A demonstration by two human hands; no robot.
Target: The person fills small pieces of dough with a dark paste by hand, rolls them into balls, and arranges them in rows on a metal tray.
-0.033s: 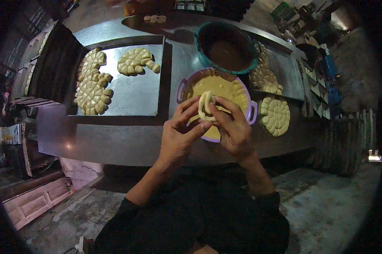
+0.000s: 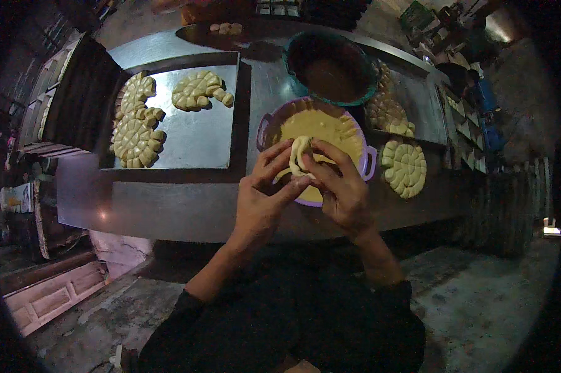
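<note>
Between the fingertips of both hands is a piece of pale yellow dough (image 2: 299,151), folded into a curved, cup-like shape. My left hand (image 2: 262,189) pinches it from the left, thumb and fingers curled around its side. My right hand (image 2: 344,194) closes on it from the right, with fingers pressing at the fold. Whether anything lies inside the dough is hidden. Both hands are over a purple basin (image 2: 371,163) with handles, which holds a thick yellow filling (image 2: 333,128). A flat round of segmented dough (image 2: 404,169) lies to the right of the basin.
A metal tray (image 2: 215,143) at left bears shaped, segmented dough pieces (image 2: 137,138). Behind the basin stands a dark green tub (image 2: 285,68). Another tray (image 2: 417,105) with dough is at right. Small dough balls (image 2: 225,28) sit at the far side. Stacked trays (image 2: 75,93) flank the metal table (image 2: 162,208).
The dough's opening looks narrower, and its edge is folded further over between my fingers. My hands have hardly moved. The whole view has shifted very slightly.
</note>
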